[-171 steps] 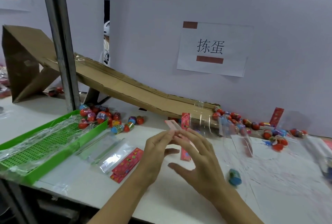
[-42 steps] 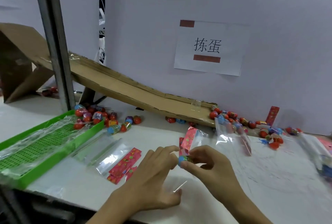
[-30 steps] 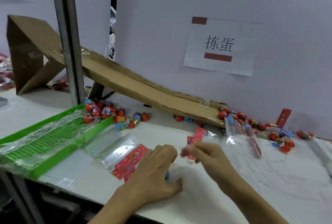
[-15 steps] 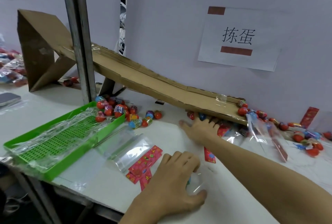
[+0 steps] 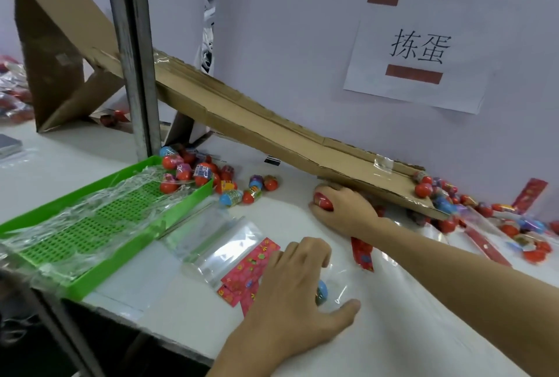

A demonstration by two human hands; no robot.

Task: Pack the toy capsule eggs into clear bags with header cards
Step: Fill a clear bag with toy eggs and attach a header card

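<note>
My right hand [image 5: 344, 210] reaches far forward under the low end of the cardboard ramp [image 5: 272, 131] and its fingers curl round a red capsule egg [image 5: 323, 201]. My left hand [image 5: 296, 292] lies near the table's front edge, fingers bent over a clear bag [image 5: 341, 282] with a blue capsule egg [image 5: 321, 291] in it. That bag's red header card [image 5: 362, 252] lies just beyond. Loose eggs [image 5: 233, 192] are heaped left of my right hand, and more eggs [image 5: 441, 198] sit at the ramp's mouth.
A green perforated tray [image 5: 99, 219] draped in clear film stands at the left. Empty clear bags [image 5: 217, 234] with pink header cards [image 5: 251, 267] lie beside my left hand. A grey metal post [image 5: 133, 55] rises behind the tray. More bags and eggs [image 5: 514, 234] clutter the right.
My right hand let go of the bag, reached forward under the ramp and closed on a red egg. My left hand stayed on the bag with the blue egg. The view swung left.
</note>
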